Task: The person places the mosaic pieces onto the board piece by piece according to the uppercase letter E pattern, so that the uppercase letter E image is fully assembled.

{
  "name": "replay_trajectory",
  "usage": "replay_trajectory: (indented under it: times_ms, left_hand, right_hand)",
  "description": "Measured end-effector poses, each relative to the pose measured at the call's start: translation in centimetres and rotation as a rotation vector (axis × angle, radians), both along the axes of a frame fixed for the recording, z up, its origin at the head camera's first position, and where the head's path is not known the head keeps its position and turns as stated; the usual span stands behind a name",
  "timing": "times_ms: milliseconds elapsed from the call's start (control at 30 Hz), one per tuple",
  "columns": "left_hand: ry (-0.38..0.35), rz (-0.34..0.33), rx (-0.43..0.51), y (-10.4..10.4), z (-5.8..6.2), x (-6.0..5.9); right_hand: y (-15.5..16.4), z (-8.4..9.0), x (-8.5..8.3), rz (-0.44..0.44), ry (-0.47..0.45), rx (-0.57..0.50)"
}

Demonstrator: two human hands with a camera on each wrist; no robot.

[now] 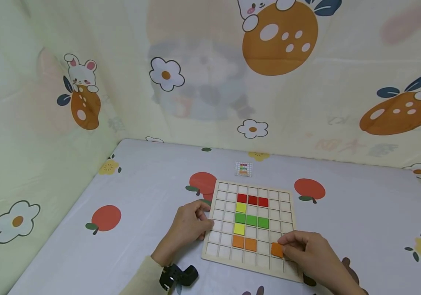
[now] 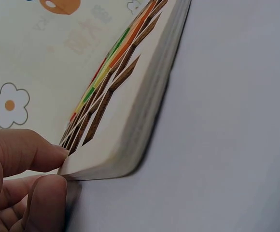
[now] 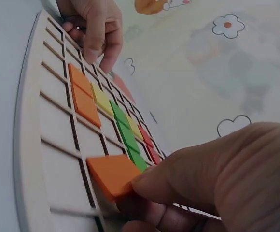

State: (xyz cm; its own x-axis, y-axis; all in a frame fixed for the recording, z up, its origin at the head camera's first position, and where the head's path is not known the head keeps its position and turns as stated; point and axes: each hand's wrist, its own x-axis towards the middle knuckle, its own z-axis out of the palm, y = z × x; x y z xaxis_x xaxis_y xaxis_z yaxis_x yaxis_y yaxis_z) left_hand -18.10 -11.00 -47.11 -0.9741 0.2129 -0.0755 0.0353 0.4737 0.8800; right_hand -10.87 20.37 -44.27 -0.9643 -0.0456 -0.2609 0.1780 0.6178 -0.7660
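Note:
My right hand [image 1: 311,252] pinches an orange square tile [image 3: 115,174] between thumb and fingers, tilted just over the lower right of a wooden grid board [image 1: 207,257]. At the board's left edge, my left hand [image 1: 188,223] holds the rim, with a fingertip and the thumb right at it in the left wrist view. On the board, three red tiles [image 1: 252,200] form a row, with a yellow tile [image 1: 241,207] below. Three green tiles [image 1: 252,220] follow, then another yellow tile [image 1: 239,228]. Below that, two orange tiles [image 1: 250,244] sit side by side, left of the held one.
Behind the board lies a small pattern card [image 1: 243,169] showing a coloured grid. A pale cloth [image 1: 151,172] with printed fruit covers the table. Patterned curtains [image 1: 203,102] close off the back and left. A black wrist device [image 1: 177,276] is strapped to my left wrist.

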Motion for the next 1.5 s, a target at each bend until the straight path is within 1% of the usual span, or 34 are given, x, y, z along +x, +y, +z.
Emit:
replay_trajectory:
  times_ms: [133,233,367,500,600,933,1100,1500]
  left_hand:
    - [0.001,0.001,0.002,0.0,0.0,0.0]
    - [0.001,0.001,0.005,0.1,0.0,-0.1]
    - [0.004,0.002,0.004,0.0,0.0,-0.1]
    - [0.003,0.003,0.005,0.0,0.0,-0.1]
    - [0.000,0.004,0.011,-0.1,0.0,-0.1]
    - [0.012,-0.003,0.009,-0.1,0.0,-0.1]
    - [0.007,-0.005,0.011,-0.1,0.0,-0.1]
    - [0.008,-0.001,0.002,0.0,0.1,-0.1]
  right_hand:
    - [-1.0,0.0,-0.6,-0.007,0.023,0.018]
    - [-1.4,0.0,-0.8,-0.024,0.032,0.010]
    - [-1.9,0.1,-0.9,-0.040,0.036,-0.049]
    - [-2.5,-0.1,-1.0,-0.045,0.007,-0.128]
    - [-2.9,-0.2,-1.0,-0.047,-0.005,-0.136]
    - [-3.7,-0.5,-1.0,-0.048,0.024,-0.008]
    - [-3.9,-0.5,-0.9,-0.046,0.034,0.017]
    - [-4.1,-0.4,-1.0,-0.055,0.013,0.043]
